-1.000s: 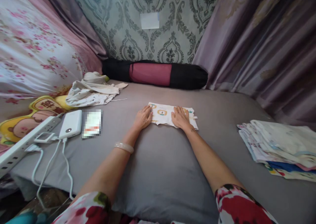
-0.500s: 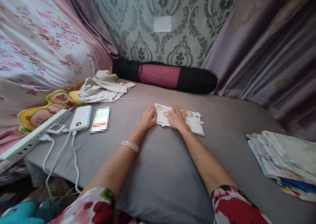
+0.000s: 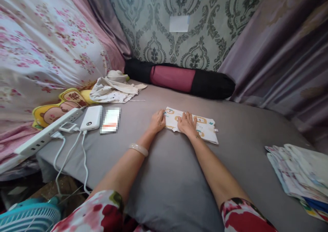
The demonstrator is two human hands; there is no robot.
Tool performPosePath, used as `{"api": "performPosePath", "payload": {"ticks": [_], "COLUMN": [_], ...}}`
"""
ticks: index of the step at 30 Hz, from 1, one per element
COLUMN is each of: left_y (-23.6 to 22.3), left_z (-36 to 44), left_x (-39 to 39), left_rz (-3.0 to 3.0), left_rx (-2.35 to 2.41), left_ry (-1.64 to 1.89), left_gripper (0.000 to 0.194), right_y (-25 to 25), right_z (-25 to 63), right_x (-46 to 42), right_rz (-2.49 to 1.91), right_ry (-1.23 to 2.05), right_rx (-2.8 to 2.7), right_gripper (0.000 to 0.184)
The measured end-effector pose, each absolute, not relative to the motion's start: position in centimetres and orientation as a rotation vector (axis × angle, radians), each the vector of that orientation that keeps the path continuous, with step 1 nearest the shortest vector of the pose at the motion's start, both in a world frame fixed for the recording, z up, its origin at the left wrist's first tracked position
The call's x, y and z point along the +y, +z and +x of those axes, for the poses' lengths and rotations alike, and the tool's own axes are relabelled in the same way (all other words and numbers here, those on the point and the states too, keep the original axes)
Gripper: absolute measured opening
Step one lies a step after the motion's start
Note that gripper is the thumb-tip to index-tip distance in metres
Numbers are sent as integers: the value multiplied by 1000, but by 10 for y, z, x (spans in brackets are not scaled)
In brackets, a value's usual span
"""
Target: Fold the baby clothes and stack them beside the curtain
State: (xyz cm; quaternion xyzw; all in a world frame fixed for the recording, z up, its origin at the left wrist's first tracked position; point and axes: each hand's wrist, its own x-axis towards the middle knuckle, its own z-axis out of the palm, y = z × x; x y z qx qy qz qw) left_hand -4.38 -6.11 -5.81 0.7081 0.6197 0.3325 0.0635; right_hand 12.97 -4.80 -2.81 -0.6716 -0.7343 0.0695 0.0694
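Note:
A folded piece of white children's clothing (image 3: 207, 131), printed with orange animal faces and green leaves, lies flat on the grey bed sheet. A small tag sticks out at its right end. My right hand (image 3: 187, 124) rests palm down on the middle of the fabric, fingers spread. Against the left end of the bundle is my left hand (image 3: 156, 121), its fingers stretched forward along the edge and partly hidden from view. A pale bangle (image 3: 138, 149) circles my left forearm.
A stack of folded clothes (image 3: 302, 170) lies at the right. To the left are a phone (image 3: 110, 120), a white power bank (image 3: 91, 117), a power strip (image 3: 48, 133) with cables, and a crumpled garment (image 3: 115, 88). Along the wall stretches a black and maroon bag (image 3: 171, 77).
The view has shifted a little, so the scene sits further right, and more of a blue fan shows at lower left. Both hands remain at the folded clothing.

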Motion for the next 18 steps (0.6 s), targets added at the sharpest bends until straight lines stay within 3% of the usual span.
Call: {"api": "performPosePath", "payload": {"ticks": [18], "left_y": [-62], "left_z": [-51], "left_x": [-53], "left_rz": [1885], "left_rx": [1845], "left_ry": [1232], "left_gripper": [43], "right_y": [-27], "right_z": [88], "right_x": [-57], "right_rz": [-1841], "right_ry": [178], "right_rx": [-2278], "right_gripper": [56]}}
